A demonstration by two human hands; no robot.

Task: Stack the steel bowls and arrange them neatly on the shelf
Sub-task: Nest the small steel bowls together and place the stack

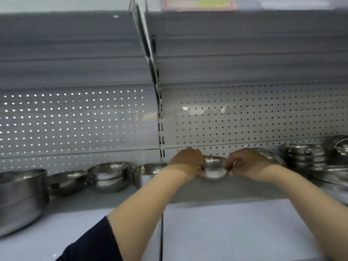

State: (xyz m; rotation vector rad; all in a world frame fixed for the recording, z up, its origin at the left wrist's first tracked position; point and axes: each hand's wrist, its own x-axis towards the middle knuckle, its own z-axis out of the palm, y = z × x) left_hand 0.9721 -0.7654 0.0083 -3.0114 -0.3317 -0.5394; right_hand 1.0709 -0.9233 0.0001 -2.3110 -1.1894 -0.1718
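Both hands hold one small bowl near the back edge of the shelf, about the middle of it. The left hand grips the bowl's left rim and the right hand pinches its right rim. The picture is blurry, so I cannot tell if the bowl sits on the shelf or just above it. To the left, near the back edge, are a single bowl, a stack of two, a low bowl and a big stack at the left end. At the right end there is a tall stack and more bowls beside it. The step looks like moving this small bowl onto a stack. To do it well, keep the bowl level with both hands and pick a stack of the same size — a small bowl drops deep into a big one and looks messy. Lower it straight down, rim flat, so it nests and does not clang or tip. Let go only when it sits still — steel is slippery.
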